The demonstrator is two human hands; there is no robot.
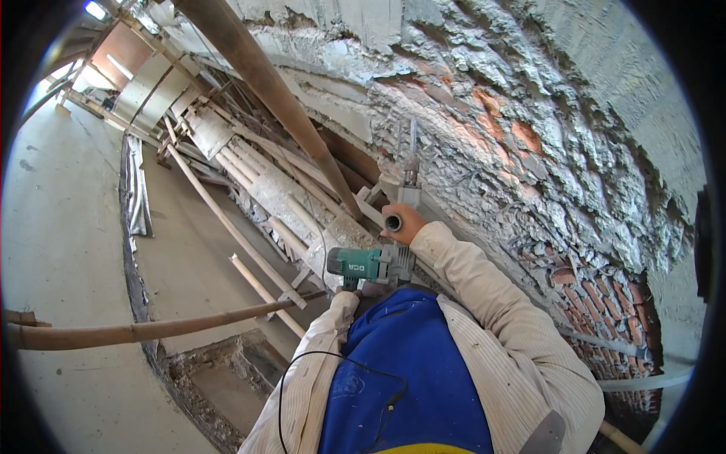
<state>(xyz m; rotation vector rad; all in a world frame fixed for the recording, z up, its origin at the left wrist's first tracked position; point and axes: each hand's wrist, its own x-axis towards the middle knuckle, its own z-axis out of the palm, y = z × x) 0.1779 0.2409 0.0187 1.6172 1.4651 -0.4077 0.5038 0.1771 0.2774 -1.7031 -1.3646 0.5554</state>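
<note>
A green and grey demolition hammer is held close against the front of my body, its chisel pointing up and away toward the chipped wall. My right hand is closed around the hammer's side handle, whose dark round end shows beside the fingers. Low at the tool's rear, my left hand grips it; the motor housing and my clothing hide most of its fingers. The chisel tip lies in front of rough broken plaster. Whether it touches the wall, I cannot tell.
Exposed red bricks show at the lower right of the wall. A slanting wooden pole rises ahead, and another pole crosses at left. Planks and bamboo make a rubble-strewn platform above the floor. A black cord loops over my front.
</note>
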